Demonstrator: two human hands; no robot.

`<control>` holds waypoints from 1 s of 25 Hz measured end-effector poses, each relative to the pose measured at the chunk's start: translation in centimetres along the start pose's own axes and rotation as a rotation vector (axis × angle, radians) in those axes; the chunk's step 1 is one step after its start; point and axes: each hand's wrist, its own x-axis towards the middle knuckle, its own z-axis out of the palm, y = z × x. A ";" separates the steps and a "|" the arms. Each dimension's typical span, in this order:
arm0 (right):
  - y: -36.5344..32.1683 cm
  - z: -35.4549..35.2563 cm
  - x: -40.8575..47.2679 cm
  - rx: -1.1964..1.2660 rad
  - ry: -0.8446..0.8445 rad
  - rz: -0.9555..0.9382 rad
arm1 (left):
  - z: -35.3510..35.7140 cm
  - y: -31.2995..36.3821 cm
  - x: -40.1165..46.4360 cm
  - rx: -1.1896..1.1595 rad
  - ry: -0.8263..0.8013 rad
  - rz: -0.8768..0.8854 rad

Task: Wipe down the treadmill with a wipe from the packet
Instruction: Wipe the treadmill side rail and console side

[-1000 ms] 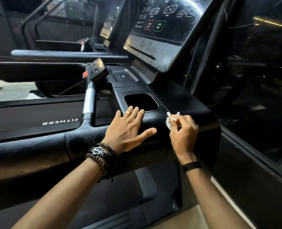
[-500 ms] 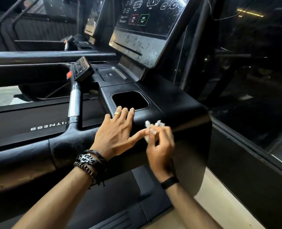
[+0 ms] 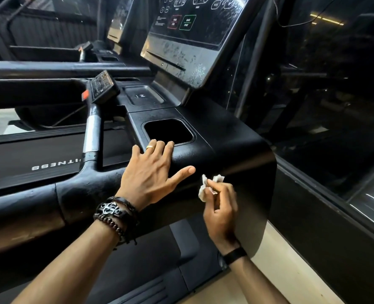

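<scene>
The black treadmill [image 3: 236, 137] fills the space, the person's left hand [image 3: 153, 172] lying flat with straight fingers beside its cup recess [image 3: 168, 131], while the right hand [image 3: 220, 207] pinches a crumpled white wipe [image 3: 204, 186] against the console's rounded front corner.

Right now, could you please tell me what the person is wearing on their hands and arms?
Both forearms are bare, with no sleeves in view. The left hand has a gold ring on one finger, and its wrist carries stacked dark bracelets: a beaded strand and a band with a silver ornament. The right hand wears no visible rings; a plain black band circles its wrist.
</scene>
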 end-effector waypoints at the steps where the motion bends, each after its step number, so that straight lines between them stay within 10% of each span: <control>1: 1.1 -0.5 0.4 -0.011 0.007 0.004 | 0.0 0.1 0.1 0.004 0.001 -0.011; 5: 3.7 -1.3 4.4 -0.030 0.259 0.319 | 0.1 1.6 1.0 0.065 -0.043 -0.108; 10: 3.3 -2.2 1.9 0.040 0.001 0.124 | 0.0 3.1 2.1 0.173 -0.073 -0.141; 14: 6.1 -3.3 6.5 0.033 0.239 0.515 | -0.1 4.5 3.5 0.199 -0.082 -0.197; 18: 5.6 -3.3 3.6 -0.004 0.041 0.200 | 0.6 6.2 4.9 0.101 -0.054 -0.297; 22: 8.5 -4.0 7.4 -0.027 0.273 0.481 | 1.3 6.1 5.2 0.060 -0.031 -0.251; 25: 6.0 -3.5 5.6 -0.045 0.125 0.218 | 1.5 5.9 5.5 0.044 0.012 -0.225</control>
